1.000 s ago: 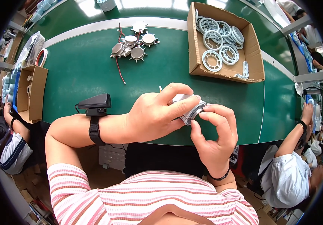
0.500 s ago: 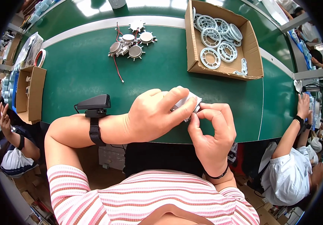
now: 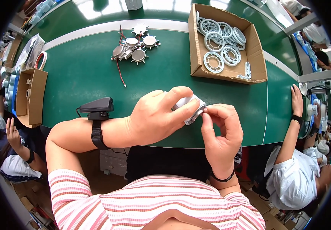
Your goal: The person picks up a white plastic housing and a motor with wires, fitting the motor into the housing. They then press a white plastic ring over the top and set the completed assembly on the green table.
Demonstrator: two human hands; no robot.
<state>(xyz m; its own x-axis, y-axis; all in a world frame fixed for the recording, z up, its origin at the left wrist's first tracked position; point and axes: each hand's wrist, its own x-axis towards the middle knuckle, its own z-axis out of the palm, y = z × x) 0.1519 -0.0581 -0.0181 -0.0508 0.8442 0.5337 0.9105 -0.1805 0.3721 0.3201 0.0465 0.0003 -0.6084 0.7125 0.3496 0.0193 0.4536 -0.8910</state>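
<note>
Over the front part of the green table, my left hand (image 3: pixel 159 115) is closed round a small white housing (image 3: pixel 194 116) with a round greyish rim. Its index and middle fingers lie across the housing and cover much of it. My right hand (image 3: pixel 223 128) is at the rim's right side, thumb and forefinger pinched together there. Whatever small piece may be between those fingertips is too hidden to tell. Further back lies a cluster of round silver discs with white spokes (image 3: pixel 138 54), with thin red wires (image 3: pixel 120 73) trailing from it.
A cardboard box (image 3: pixel 259 57) of pale blue-white rings (image 3: pixel 213 62) stands at the back right. Another cardboard box (image 3: pixel 38 97) sits at the left edge. A black device (image 3: pixel 96 104) is strapped to my left forearm. Co-workers sit at both sides, one hand (image 3: pixel 296 101) resting at the table's right.
The white housing has turned in my left hand, so its round rim now shows. My right thumb and forefinger have shifted slightly along the edge. The right co-worker's hand has moved onto the table.
</note>
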